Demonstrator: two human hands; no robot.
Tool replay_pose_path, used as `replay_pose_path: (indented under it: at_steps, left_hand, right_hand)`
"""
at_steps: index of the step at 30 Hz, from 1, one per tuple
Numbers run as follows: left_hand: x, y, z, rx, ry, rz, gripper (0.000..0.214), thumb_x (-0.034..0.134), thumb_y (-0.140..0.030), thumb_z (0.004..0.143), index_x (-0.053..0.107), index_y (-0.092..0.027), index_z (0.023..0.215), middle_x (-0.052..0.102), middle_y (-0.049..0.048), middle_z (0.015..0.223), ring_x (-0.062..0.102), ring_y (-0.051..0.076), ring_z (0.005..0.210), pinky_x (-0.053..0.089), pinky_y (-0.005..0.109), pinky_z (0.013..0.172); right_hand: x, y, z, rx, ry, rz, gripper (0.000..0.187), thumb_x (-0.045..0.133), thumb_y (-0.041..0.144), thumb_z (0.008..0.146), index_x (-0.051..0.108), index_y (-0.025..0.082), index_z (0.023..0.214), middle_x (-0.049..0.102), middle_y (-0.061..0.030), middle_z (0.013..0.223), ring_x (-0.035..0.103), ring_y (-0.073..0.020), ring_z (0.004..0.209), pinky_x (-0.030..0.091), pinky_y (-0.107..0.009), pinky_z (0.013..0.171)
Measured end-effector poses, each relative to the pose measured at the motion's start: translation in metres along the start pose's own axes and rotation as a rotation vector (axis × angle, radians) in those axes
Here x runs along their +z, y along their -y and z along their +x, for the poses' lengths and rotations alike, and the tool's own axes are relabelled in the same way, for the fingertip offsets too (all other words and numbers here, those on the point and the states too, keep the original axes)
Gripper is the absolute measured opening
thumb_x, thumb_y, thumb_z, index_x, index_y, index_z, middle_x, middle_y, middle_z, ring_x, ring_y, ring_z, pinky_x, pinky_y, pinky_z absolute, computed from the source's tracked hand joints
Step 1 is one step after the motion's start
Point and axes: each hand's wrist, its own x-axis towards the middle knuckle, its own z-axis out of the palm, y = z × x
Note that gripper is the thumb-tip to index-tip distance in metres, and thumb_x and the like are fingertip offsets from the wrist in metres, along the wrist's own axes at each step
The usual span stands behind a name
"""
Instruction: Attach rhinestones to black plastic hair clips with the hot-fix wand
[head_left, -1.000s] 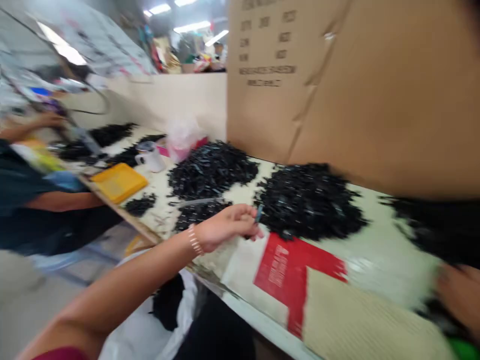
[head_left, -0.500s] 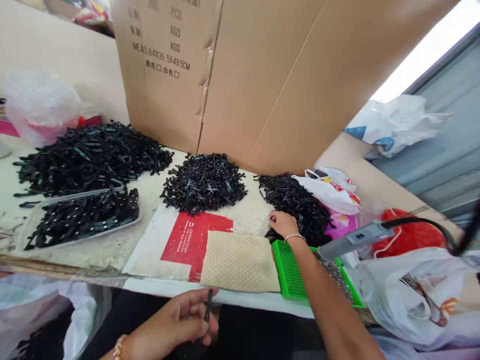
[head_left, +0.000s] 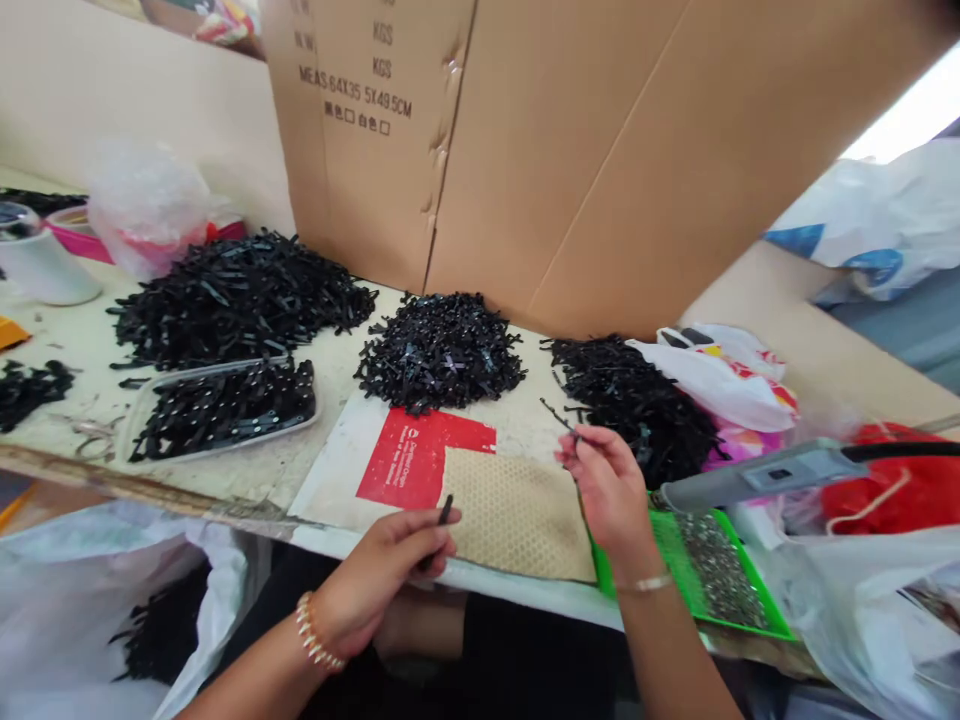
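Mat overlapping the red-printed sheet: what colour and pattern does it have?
The mat is beige with a honeycomb-like pattern, best seen in the head view.

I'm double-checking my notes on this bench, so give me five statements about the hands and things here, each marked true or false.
1. The left hand holds a black strip. True.
2. The right hand holds nothing. False: it holds a thin black piece.
3. The green tray holds many shiny grey bits. True.
4. The clear plastic box is right of the red-printed sheet. False: it is to the left of the sheet.
5. The large cardboard lies flat under the black piles. False: it stands up behind them.
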Motion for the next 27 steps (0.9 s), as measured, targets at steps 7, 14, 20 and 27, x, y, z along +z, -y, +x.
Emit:
replay_pose_path:
  at_steps: [7, 14, 20, 27]
  left_hand:
    - [0.013, -0.012, 0.004, 0.138, -0.024, 0.024, 0.034, 0.073, -0.037, 0.065, 0.073, -0.013, 0.090, 0.059, 0.0021, 0.070, 0.042, 0.007, 0.054, 0.031, 0.021, 0.049]
    - [0.011, -0.016, -0.009, 0.175, 0.001, -0.015, 0.039, 0.073, -0.040, 0.065, 0.073, -0.013, 0.093, 0.049, -0.0020, 0.060, 0.030, 0.006, 0.050, 0.022, 0.022, 0.048]
    - [0.010, -0.013, -0.011, 0.156, 0.019, -0.047, 0.038, 0.073, -0.037, 0.066, 0.073, -0.013, 0.096, 0.044, -0.0028, 0.059, 0.029, 0.007, 0.053, 0.020, 0.023, 0.051]
    - [0.011, -0.014, -0.013, 0.116, 0.059, -0.079, 0.033, 0.074, -0.032, 0.063, 0.075, -0.014, 0.091, 0.048, -0.0003, 0.066, 0.030, 0.007, 0.057, 0.023, 0.022, 0.053]
  right_hand:
    - [0.064, 0.022, -0.096, 0.276, 0.217, 0.411, 0.022, 0.071, 0.034, 0.080, 0.060, 0.023, 0.096, 0.056, 0.0020, 0.069, 0.059, -0.0118, 0.064, 0.055, -0.024, 0.065]
    - [0.064, 0.014, -0.103, -0.071, 0.303, -0.038, 0.018, 0.060, 0.027, 0.089, 0.066, 0.025, 0.106, 0.064, -0.0065, 0.103, 0.063, -0.0193, 0.088, 0.055, -0.033, 0.079]
    - [0.059, 0.017, -0.104, -0.290, 0.319, -0.292, 0.019, 0.058, 0.020, 0.090, 0.064, 0.027, 0.107, 0.065, -0.0043, 0.099, 0.061, -0.0192, 0.090, 0.051, -0.032, 0.079]
    - [0.057, 0.022, -0.106, -0.416, 0.310, -0.430, 0.018, 0.055, 0.020, 0.093, 0.062, 0.026, 0.108, 0.066, -0.0039, 0.097, 0.061, -0.0192, 0.087, 0.049, -0.033, 0.076]
